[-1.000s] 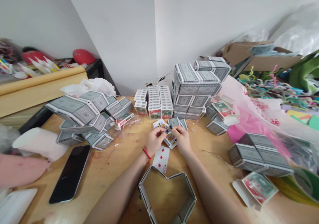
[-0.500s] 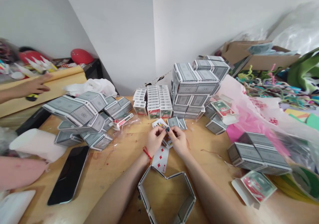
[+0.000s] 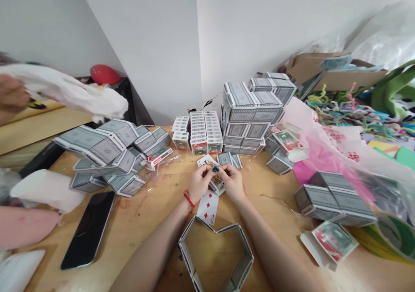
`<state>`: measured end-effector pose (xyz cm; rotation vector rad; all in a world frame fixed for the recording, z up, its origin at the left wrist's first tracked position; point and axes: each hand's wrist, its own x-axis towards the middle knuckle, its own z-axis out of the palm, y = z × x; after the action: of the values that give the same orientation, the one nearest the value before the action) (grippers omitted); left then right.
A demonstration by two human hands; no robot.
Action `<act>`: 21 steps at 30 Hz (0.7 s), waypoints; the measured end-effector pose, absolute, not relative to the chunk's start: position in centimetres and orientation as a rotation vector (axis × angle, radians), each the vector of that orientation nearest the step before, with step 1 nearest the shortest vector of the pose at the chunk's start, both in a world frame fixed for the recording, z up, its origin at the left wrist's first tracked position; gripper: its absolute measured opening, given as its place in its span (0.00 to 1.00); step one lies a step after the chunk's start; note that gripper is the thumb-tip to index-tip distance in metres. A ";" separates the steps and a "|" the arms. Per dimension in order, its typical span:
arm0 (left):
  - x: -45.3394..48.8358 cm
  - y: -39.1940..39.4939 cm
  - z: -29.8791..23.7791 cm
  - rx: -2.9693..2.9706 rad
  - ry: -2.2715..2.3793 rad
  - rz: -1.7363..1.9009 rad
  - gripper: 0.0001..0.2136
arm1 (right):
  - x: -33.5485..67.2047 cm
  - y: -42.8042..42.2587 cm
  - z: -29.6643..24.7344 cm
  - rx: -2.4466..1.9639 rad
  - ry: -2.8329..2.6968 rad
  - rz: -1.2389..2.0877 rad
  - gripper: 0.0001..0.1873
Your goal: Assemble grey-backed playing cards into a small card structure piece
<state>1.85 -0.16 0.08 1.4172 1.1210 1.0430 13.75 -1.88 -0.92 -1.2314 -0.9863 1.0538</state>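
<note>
My left hand [image 3: 199, 184], with a red string at its wrist, and my right hand [image 3: 234, 184] meet at the middle of the table. Their fingertips, with dark nails, pinch the upper edge of a picture playing card [image 3: 217, 182]; the fingers partly cover it. Behind my left fingers lies another face card [image 3: 205, 159]. A three of diamonds [image 3: 207, 206] rests face up under my hands. Between my forearms stands a heart-shaped ring of folded cards [image 3: 251, 259]. Just beyond my hands are a few grey-backed cards [image 3: 229, 159].
Card-built blocks stand in a tall stack [image 3: 248, 114], a left pile [image 3: 100, 149] and a right cluster [image 3: 335, 201]. Card boxes [image 3: 206, 132] line the back. A phone [image 3: 89, 229] lies left; an opened card box [image 3: 335, 242] lies right. Another person's hand [image 3: 13, 95] holds white plastic [image 3: 74, 94].
The other person's hand has picked up the white plastic from behind the left pile and moved it up and left. My hands have barely moved; more of the picture card shows.
</note>
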 end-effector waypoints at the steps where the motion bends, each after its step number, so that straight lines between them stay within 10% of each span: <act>1: 1.8 -0.2 0.2 1.406 1.106 1.037 0.10 | 13.8 -1.9 -1.0 -1.241 -0.980 1.052 0.13; 21: 1.6 -0.4 0.3 1.320 1.083 1.041 0.10 | 14.4 -1.4 -1.0 -1.218 -0.806 1.114 0.18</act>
<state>1.59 -0.40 0.33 1.3198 1.0831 1.0408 14.36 -1.42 -0.98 -1.2183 -0.8061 1.1143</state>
